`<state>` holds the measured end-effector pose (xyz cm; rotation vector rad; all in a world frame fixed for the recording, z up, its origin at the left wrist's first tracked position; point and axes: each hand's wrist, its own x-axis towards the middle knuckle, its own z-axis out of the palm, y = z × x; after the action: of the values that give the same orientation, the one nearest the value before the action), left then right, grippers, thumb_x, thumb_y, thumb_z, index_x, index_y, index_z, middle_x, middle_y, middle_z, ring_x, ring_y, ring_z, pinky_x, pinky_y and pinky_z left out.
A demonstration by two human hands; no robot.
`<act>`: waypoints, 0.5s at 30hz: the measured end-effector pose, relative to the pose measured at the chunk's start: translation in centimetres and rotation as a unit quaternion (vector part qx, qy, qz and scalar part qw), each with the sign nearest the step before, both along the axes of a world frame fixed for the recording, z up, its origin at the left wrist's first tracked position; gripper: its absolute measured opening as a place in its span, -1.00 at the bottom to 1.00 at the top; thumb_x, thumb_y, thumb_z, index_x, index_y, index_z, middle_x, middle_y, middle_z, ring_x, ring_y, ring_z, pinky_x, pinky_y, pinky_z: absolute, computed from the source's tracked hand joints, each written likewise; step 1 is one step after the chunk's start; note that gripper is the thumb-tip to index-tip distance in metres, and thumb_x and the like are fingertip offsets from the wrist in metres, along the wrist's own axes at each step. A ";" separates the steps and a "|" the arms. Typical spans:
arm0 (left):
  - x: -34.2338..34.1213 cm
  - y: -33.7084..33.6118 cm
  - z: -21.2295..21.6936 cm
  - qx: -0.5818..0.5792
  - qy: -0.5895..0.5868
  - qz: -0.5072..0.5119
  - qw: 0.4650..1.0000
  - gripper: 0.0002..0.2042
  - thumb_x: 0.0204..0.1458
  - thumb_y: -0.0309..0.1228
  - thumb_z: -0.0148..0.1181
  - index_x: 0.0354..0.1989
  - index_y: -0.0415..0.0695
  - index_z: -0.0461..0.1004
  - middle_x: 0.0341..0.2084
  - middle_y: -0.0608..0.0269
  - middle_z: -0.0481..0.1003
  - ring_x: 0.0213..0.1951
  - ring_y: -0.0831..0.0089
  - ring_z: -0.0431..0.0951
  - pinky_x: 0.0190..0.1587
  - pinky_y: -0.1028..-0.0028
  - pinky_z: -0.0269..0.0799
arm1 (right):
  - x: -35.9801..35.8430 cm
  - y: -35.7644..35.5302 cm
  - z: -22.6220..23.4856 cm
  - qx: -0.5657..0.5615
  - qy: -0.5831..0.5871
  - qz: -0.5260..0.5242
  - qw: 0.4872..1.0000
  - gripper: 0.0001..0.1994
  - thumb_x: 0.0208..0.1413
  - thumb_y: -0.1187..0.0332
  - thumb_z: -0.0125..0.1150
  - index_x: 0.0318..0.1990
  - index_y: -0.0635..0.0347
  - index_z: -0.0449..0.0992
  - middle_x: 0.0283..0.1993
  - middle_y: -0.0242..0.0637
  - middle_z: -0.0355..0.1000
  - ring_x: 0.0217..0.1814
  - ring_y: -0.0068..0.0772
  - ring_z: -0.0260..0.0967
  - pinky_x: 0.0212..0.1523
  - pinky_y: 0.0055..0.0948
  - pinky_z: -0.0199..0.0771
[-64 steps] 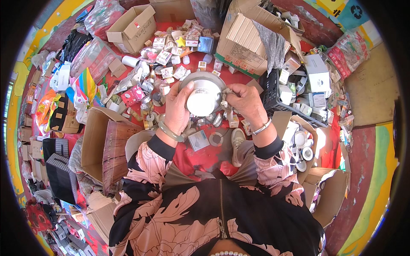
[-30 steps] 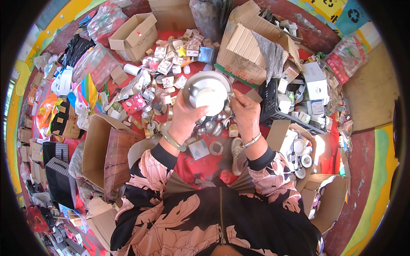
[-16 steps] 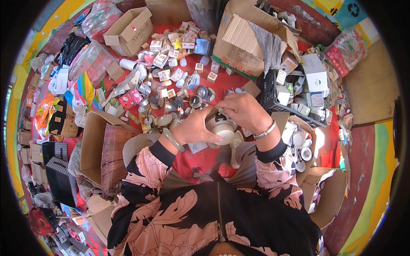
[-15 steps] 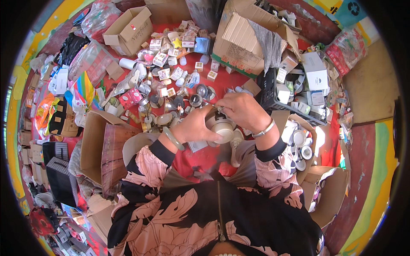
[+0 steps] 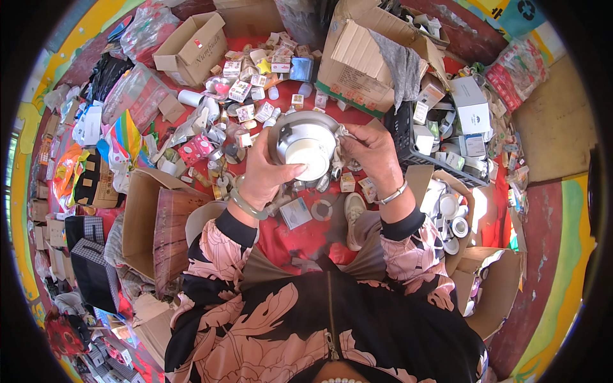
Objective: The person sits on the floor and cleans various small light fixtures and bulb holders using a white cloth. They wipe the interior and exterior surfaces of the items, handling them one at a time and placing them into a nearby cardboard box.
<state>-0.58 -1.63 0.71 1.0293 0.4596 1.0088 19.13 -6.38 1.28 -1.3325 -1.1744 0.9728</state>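
Above the littered red floor, my left hand (image 5: pixel 260 167) is closed on a round downlight (image 5: pixel 297 135) with a wide silver rim and a white, brightly lit face. My left thumb presses on the white part while the other fingers go behind the rim. At the downlight's right edge, my right hand (image 5: pixel 372 150) pinches a pale twisted cord (image 5: pixel 343 131); where the cord joins the fitting is hidden. Beneath my hands lie a white square box (image 5: pixel 295 213) and a grey ring-shaped piece (image 5: pixel 321 210).
Small boxes (image 5: pixel 240 90) and lamp parts cover the floor ahead. A large cardboard carton (image 5: pixel 354 73) stands at the far right, near a black crate (image 5: pixel 399 137) full of boxes. An open carton (image 5: pixel 142 223) is at my left, and another carton (image 5: pixel 495 297) at my right.
Both hands have lifted the downlight up and away from me. It has turned so its white face and silver rim show, and the white box beneath is now uncovered.
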 end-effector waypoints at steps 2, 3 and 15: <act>-0.1 -0.1 0.1 -0.005 -0.027 0.013 1.000 -0.33 -0.42 -0.57 0.36 -0.01 -0.30 0.21 -0.14 0.16 0.38 -0.08 0.40 0.41 0.00 0.41 0.33 | -0.3 0.1 -0.3 -0.026 0.052 0.014 0.998 -0.80 -0.01 0.53 0.10 -0.19 0.35 0.49 -0.45 -0.43 0.43 -0.46 -0.76 0.28 -0.44 -0.71 0.33; -0.2 -0.1 0.0 -0.010 -0.035 0.020 0.999 -0.32 -0.42 -0.56 0.37 0.00 -0.30 0.21 -0.14 0.16 0.38 -0.08 0.39 0.41 0.00 0.41 0.33 | -0.4 0.0 -0.1 -0.042 0.066 0.026 0.997 -0.81 0.00 0.52 0.10 -0.21 0.36 0.49 -0.46 -0.44 0.42 -0.46 -0.76 0.28 -0.44 -0.71 0.32; 0.2 -0.8 -0.6 -0.012 0.107 -0.178 0.978 -0.28 -0.48 -0.49 0.41 -0.01 -0.26 0.22 -0.16 0.27 0.36 -0.13 0.52 0.38 -0.02 0.49 0.28 | 0.6 -0.5 1.2 0.070 -0.157 0.092 0.981 -0.91 -0.03 0.46 0.13 -0.42 0.31 0.46 -0.61 -0.28 0.34 -0.61 -0.52 0.25 -0.57 -0.52 0.26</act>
<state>-0.39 -2.46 0.13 1.1552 0.4415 0.5763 19.68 -6.91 2.49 -1.3123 -1.6005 0.8083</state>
